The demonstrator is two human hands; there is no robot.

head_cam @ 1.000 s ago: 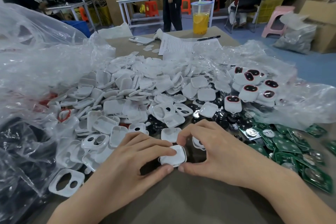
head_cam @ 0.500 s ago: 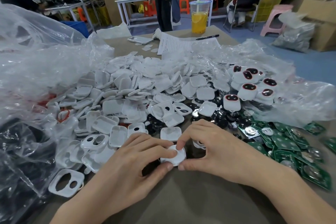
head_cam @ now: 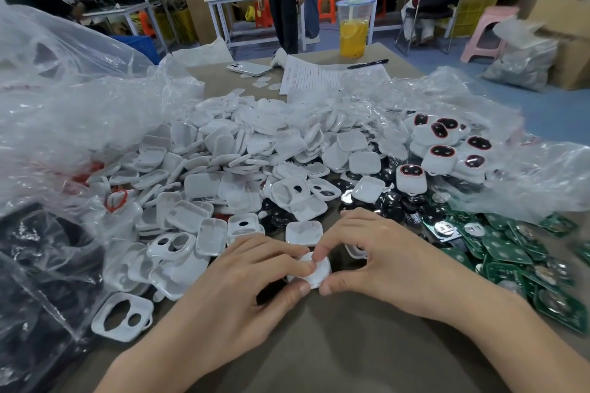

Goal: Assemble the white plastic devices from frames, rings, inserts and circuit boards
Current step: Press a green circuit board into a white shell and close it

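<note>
On the table [head_cam: 319,344]: a big heap of white shells [head_cam: 223,163], with green boards [head_cam: 510,252] off to the right.
Left hand [head_cam: 230,290]: thumb and forefinger curled, pinching the white piece [head_cam: 314,271] at its left edge.
Right hand [head_cam: 383,262]: pinching its right edge likewise.
White piece: held between both hands, just in front of the heap.
Tip: I'd squeeze evenly all round so it seats square.
</note>
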